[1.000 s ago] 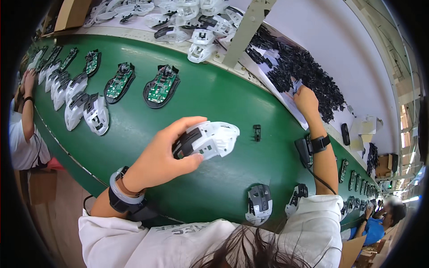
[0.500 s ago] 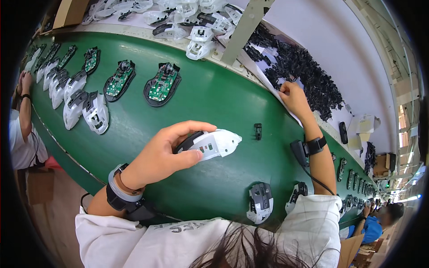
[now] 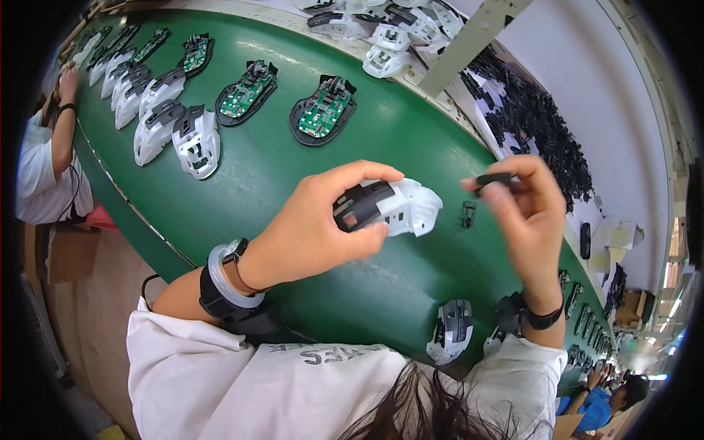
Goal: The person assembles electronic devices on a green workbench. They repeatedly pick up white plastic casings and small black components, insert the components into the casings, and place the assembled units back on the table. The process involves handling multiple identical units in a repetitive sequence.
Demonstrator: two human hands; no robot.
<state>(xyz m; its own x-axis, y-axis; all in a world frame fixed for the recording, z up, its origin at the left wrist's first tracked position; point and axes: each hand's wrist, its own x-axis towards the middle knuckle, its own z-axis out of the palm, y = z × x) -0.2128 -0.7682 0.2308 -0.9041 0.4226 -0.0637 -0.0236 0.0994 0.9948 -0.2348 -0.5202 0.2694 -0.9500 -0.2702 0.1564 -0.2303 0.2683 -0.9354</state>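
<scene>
My left hand [image 3: 312, 220] is closed around a white and dark-grey computer mouse shell [image 3: 414, 208], tilted above the green work surface, its white end pointing right. Across from it, my right hand [image 3: 534, 213] pinches a small black plastic part [image 3: 493, 182] between thumb and fingers; motion blurs it a little. The two held pieces are apart. Between my hands, another small black plastic piece [image 3: 468, 214] lies on the green surface. Close to my body rests a grey and white mouse shell [image 3: 451, 331], with a second one partly hidden by my right forearm.
Mouse bases with green circuit boards [image 3: 323, 111] and rows of white shells [image 3: 196, 143] occupy the left of the green surface [image 3: 279, 172]. Beyond its far edge are piled white shells [image 3: 387, 48], a metal post [image 3: 477, 45] and a heap of black parts [image 3: 539, 121]. Co-workers sit at both sides.
My right hand has come back from the heap of black parts with a small black part in its fingers. My left hand has turned the mouse shell slightly. The view has shifted.
</scene>
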